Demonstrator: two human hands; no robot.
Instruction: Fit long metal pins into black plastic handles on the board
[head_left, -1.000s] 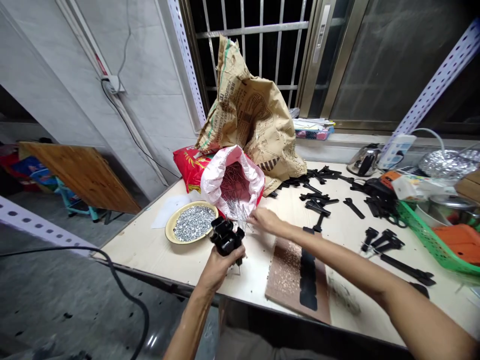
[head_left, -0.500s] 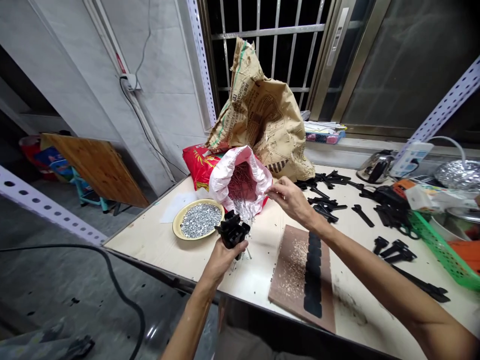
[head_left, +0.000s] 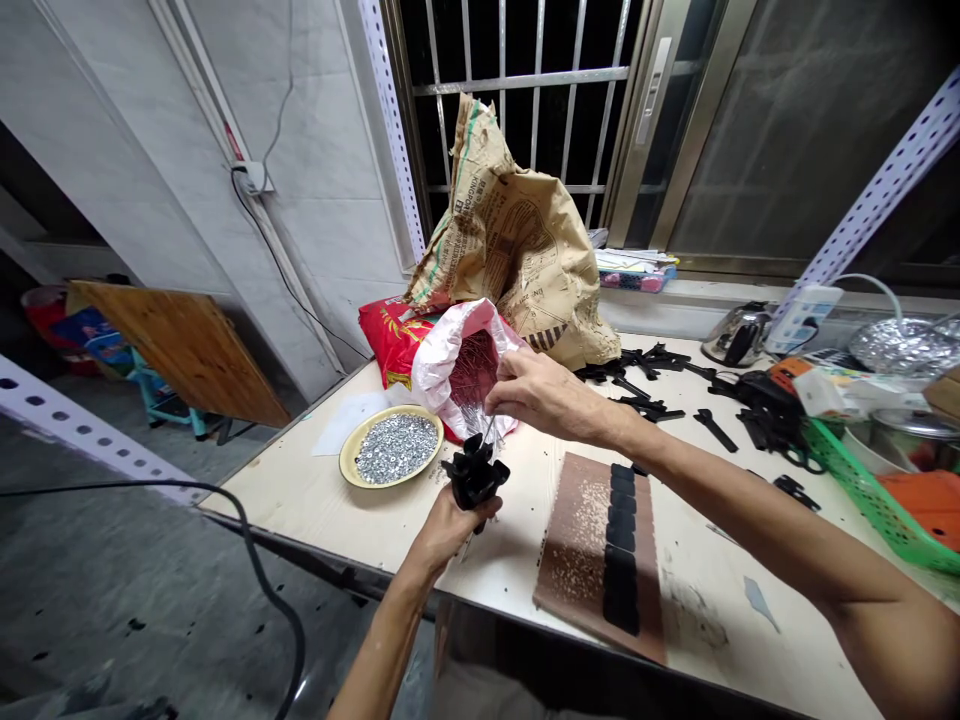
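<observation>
My left hand (head_left: 448,528) is closed around a bundle of black plastic parts (head_left: 474,474), held upright above the front of the table. Just above it, my right hand (head_left: 534,392) pinches what looks like a thin metal pin (head_left: 491,432), its lower end close to the bundle; I cannot tell whether it touches. Behind the hands, a white-and-pink sack (head_left: 439,365) lies with its mouth towards me, full of long thin metal pins (head_left: 471,378). To the left is a yellow dish (head_left: 346,466) of small silvery metal pieces (head_left: 397,448).
A brown board (head_left: 571,560) carries a row of black pieces (head_left: 621,550). More black parts (head_left: 714,430) are scattered at the back right, near a green basket (head_left: 840,470) and a kettle (head_left: 736,335). A large paper sack (head_left: 559,270) stands by the window.
My right hand has moved left and down from the sack's right edge to just above the bundle. My left hand keeps its hold, the bundle turned more upright. The view has shifted slightly.
</observation>
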